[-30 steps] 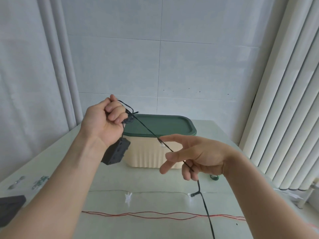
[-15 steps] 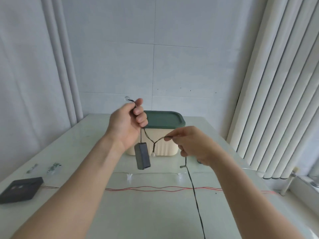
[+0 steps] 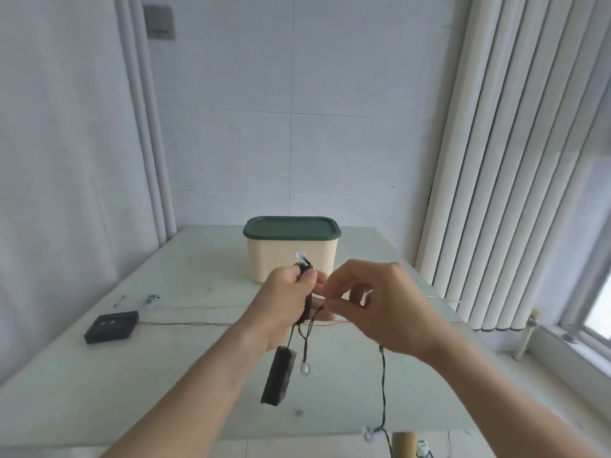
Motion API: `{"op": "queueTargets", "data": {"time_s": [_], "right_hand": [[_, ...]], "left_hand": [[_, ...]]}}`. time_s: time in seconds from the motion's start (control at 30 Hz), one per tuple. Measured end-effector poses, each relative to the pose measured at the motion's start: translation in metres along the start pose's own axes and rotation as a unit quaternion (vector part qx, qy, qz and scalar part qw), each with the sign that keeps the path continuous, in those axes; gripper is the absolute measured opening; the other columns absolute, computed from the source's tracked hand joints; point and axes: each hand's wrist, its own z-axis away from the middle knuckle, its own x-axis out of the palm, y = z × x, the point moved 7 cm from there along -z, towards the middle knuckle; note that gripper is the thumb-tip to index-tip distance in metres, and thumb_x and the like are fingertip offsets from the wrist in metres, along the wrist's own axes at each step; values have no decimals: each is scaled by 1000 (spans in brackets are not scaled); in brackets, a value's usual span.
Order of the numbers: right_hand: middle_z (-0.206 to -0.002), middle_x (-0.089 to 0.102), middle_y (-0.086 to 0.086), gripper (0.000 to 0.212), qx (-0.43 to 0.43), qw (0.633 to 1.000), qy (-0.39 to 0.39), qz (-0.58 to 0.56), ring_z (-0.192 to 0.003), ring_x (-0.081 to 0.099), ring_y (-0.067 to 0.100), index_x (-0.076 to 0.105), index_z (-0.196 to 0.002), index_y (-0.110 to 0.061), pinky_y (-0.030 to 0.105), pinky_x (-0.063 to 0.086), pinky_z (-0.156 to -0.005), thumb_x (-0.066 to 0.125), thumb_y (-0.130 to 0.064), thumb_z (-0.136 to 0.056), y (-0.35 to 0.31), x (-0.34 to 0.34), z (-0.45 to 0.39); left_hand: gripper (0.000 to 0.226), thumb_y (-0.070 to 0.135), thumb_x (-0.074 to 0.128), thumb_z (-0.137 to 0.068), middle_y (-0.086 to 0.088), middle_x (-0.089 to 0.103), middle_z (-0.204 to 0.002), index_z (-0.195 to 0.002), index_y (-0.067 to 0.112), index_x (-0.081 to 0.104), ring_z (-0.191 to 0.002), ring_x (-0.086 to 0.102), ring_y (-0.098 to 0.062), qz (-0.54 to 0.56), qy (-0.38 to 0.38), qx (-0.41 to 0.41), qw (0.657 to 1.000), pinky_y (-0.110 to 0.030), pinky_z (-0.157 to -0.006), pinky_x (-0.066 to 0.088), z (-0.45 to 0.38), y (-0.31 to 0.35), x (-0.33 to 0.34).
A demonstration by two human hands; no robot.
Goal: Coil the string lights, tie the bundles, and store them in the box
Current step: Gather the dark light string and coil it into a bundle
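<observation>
My left hand (image 3: 287,300) grips a small coil of the dark string light wire (image 3: 305,292) above the table. A black battery pack (image 3: 278,375) and a clear bulb (image 3: 305,369) dangle below that fist. My right hand (image 3: 373,307) is close beside it and pinches the same wire, which drops from under the palm as a dark strand (image 3: 383,391) past the table's front edge. The cream box with a green lid (image 3: 292,249) stands shut at the back of the table, behind both hands.
A second black battery pack (image 3: 111,326) lies at the left on the pale table (image 3: 165,375), with a thin red wire (image 3: 198,323) running right from it across the table. Small clear parts (image 3: 150,300) sit behind it. Vertical blinds (image 3: 496,193) hang on the right.
Both hands have come lower and closer together in front of the box. The right hand brought the wire in to the left fist, and more wire is looped there.
</observation>
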Motion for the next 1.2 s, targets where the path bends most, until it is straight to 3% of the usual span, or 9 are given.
{"op": "queueTargets", "data": {"time_s": [0.13, 0.23, 0.33, 0.43, 0.57, 0.67, 0.83, 1.0, 1.2], "right_hand": [[-80, 70, -17, 18, -24, 999, 3, 38, -69, 62, 12, 70, -97, -25, 14, 48, -62, 76, -13, -85, -12, -3, 22], [-89, 66, -12, 19, -26, 998, 44, 29, -73, 63, 13, 65, -94, -30, 14, 47, -61, 78, -19, -86, -17, -13, 40], [-86, 60, -11, 29, 10, 998, 45, 45, -67, 58, 9, 57, -85, -35, 13, 46, -59, 84, -29, -79, -17, -23, 56], [-69, 58, -12, 29, 77, 996, -15, 43, -56, 51, 3, 61, -82, -25, 13, 41, -55, 84, -41, -77, -4, -22, 66], [-67, 58, -14, 32, 133, 975, -95, -149, -56, 52, 10, 59, -88, -8, 24, 45, -54, 83, -27, -79, 17, -19, 82], [-72, 63, 1, 24, 136, 958, -145, -206, -62, 55, 16, 63, -93, -1, 28, 49, -62, 80, -17, -84, 30, -13, 101], [-68, 56, 10, 48, 174, 901, -89, -386, -61, 49, 22, 70, -90, -8, 31, 46, -61, 85, -50, -73, 53, 10, 123], [-61, 48, 6, 56, 180, 909, 21, -374, -53, 40, 20, 67, -83, -11, 26, 40, -53, 81, -63, -68, 57, 6, 108], [-60, 54, 8, 41, 134, 948, 47, -285, -53, 44, 23, 57, -88, 10, 24, 40, -53, 62, -30, -91, 40, 4, 90]], "left_hand": [[31, 10, 37, -105, -15, 71, -81, -99, -4, 64, -67, 70, -33, -38, -117, -43, 991, -37, -62, 58, 31, -4, 31], [31, 11, 39, -98, -17, 65, -66, -87, -1, 66, -46, 54, -27, -70, -149, -82, 983, -28, -47, 36, 53, -10, 43], [41, 25, 43, -100, -4, 32, -52, -73, 4, 65, -40, 21, -15, -80, -155, -137, 975, -25, -42, 17, 70, -18, 46], [37, 34, 48, -95, 1, 15, -60, -72, 8, 61, -47, 11, -13, -97, -184, -146, 967, -27, -46, 7, 80, -20, 46], [37, 31, 41, -104, 3, 17, -57, -74, 12, 48, -44, 13, -10, -5, -208, -114, 971, -24, -44, 8, 91, -22, 49], [33, 35, 47, -97, 2, 18, -59, -73, 13, 46, -42, 20, -11, 118, -169, -84, 975, -22, -42, 17, 99, -23, 44], [29, 33, 49, -92, 1, 31, -57, -83, 6, 52, -44, 36, -16, 168, -131, -64, 975, -24, -46, 31, 109, -38, 37], [31, 25, 43, -100, -2, 46, -59, -90, 2, 61, -51, 48, -18, 134, -182, -90, 970, -25, -52, 41, 117, -49, 48], [46, 35, 35, -105, 5, 28, -54, -77, 11, 62, -43, 21, -8, 121, -219, -160, 955, -24, -47, 12, 122, -67, 55]]}}
